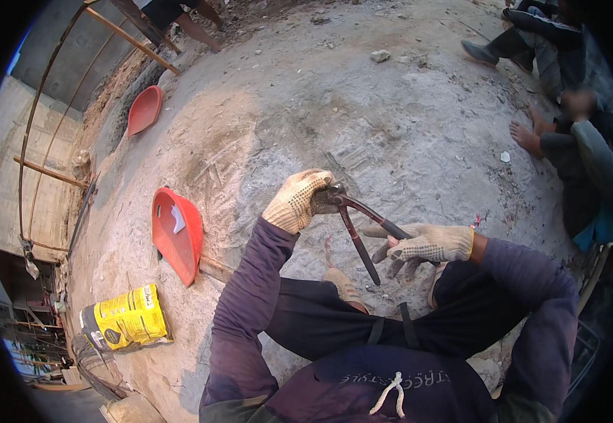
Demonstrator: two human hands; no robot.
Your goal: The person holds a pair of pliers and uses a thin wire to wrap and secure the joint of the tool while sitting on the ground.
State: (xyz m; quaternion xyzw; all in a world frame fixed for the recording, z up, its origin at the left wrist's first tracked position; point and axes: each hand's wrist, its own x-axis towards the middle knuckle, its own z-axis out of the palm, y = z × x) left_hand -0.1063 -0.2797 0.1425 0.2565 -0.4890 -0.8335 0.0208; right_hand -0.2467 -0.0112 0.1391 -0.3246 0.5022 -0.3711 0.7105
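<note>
Left glove (298,202): cream, rows of dark dots. Right glove (442,243): cream, dark-dotted, yellow edging at the cuff, greyish fingers. Pincers (355,238): dark reddish-brown handles, blackish ends. Sleeves (243,296): faded purple. Shirt (306,388): dark purple, pale lettering. Cord (389,395): white. Trousers (313,310): black. Near scoop (190,236): orange-red, plain. Scrap (179,220): white. Far scoop (145,111): duller red, plain. Bag (133,317): bright yellow, dark grey end, dark print. Ground (391,120): mottled grey, tan patches.

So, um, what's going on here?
Someone in gloves has pincers with the handles spread apart. Their left hand grips the head end. Their right hand is by one handle's tip; I can't tell if it's gripping. A red scoop and a yellow bag lie off to the left.
</note>
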